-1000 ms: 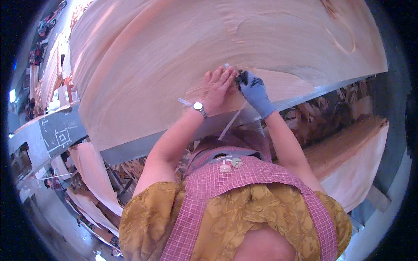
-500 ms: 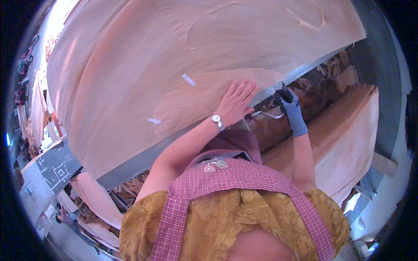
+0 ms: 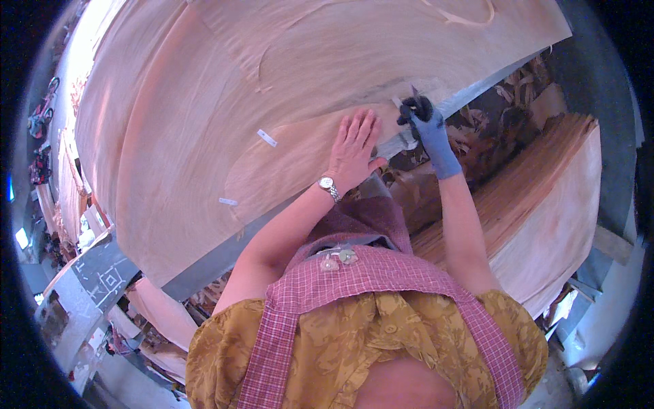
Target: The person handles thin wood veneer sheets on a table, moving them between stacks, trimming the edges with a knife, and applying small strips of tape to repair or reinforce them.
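Veneer sheet (image 3: 225,102) spread across the tabletop, near edge being worked.
We see our left hand (image 3: 354,146) open, pressed flat on the sheet by the tabletop's near edge (image 3: 218,262); our gloved right hand (image 3: 424,123) is closed around a small blade (image 3: 413,92) at that edge. Two tape strips (image 3: 268,138) are already stuck on; we judge plenty of seam remains.

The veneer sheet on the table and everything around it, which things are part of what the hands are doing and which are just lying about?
In hand:
- veneer sheet, pressed flat by the bare left hand
- small cutting tool gripped in the gloved right hand at the sheet's edge
- table edge under the sheet

Lying about:
- veneer stack at the right
- scraps below the table
- grey board at the left
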Demonstrator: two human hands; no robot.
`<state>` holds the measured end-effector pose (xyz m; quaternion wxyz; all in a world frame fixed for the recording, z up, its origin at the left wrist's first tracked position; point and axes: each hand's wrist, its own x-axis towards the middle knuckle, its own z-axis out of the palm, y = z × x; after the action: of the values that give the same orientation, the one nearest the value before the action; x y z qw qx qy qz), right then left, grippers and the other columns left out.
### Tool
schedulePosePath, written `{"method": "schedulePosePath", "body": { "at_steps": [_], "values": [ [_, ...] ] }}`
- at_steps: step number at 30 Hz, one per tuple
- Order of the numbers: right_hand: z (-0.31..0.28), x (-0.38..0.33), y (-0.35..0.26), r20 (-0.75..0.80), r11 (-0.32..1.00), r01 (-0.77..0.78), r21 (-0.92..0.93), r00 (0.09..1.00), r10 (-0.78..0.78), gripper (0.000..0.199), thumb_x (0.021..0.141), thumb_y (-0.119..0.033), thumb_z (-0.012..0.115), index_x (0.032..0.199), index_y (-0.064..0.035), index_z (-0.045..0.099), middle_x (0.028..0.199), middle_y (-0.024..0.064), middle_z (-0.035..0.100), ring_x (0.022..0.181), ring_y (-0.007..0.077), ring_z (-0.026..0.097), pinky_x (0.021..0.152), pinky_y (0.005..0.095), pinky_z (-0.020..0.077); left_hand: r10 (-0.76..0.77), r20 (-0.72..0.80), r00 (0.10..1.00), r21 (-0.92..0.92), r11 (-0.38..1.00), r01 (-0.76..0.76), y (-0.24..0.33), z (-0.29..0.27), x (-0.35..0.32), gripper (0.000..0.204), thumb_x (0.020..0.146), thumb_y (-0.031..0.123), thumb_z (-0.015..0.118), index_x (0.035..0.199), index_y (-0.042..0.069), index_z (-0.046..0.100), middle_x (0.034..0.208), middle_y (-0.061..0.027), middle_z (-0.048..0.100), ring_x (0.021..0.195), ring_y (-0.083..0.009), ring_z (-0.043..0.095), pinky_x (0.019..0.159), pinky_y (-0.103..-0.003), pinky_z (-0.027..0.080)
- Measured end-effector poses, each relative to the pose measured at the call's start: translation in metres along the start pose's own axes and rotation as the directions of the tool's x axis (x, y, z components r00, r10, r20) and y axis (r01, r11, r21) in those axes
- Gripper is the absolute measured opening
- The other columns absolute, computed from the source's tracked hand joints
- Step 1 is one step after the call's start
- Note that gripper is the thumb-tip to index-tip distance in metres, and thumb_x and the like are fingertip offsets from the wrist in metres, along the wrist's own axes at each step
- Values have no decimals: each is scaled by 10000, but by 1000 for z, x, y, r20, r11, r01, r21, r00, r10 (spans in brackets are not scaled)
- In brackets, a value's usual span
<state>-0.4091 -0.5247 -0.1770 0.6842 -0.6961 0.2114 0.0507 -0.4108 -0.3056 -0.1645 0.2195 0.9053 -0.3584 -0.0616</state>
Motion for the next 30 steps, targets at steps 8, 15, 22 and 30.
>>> {"method": "schedulePosePath", "body": {
  "at_steps": [8, 15, 22, 30],
  "values": [
    [6, 28, -1, -149, 816, -131, -563, 987, 56, 412, 836, -359, 684, 1030, -11, 580, 888, 158, 684, 799, 307, 664, 723, 432, 506, 94, 12, 996, 364, 927, -92, 5, 0, 34, 804, 829, 394, 635, 1495, 90, 304, 1517, -75, 352, 1191, -280, 456, 971, -429, 389],
    [-43, 3, 57, 32, 624, 190, -758, 967, -254, 329, 868, -228, 635, 1112, -12, 594, 900, 165, 692, 822, 284, 677, 667, 407, 532, 200, 149, 968, 478, 843, -248, 3, -1, 59, 675, 882, 303, 552, 1506, 219, 311, 1530, -53, 335, 1093, -244, 461, 864, -372, 415],
    [-13, -70, 74, -217, 986, -122, -116, 972, 94, 224, 885, -117, 623, 1059, 19, 655, 806, 64, 674, 678, 133, 611, 627, 285, 511, 147, 243, 959, 626, 731, -271, 18, -1, 62, 657, 870, 221, 528, 1495, 259, 329, 1518, -83, 344, 1097, -279, 455, 865, -398, 415],
    [17, -76, 2, -75, 998, 53, -19, 996, -54, 233, 905, -140, 637, 1091, 0, 637, 900, 78, 707, 714, 121, 640, 680, 275, 499, 20, -62, 998, 57, 998, -16, -14, -4, 50, 669, 834, 62, 533, 1468, 191, 361, 1447, -143, 409, 1127, -288, 498, 892, -426, 430]
  ]
}}
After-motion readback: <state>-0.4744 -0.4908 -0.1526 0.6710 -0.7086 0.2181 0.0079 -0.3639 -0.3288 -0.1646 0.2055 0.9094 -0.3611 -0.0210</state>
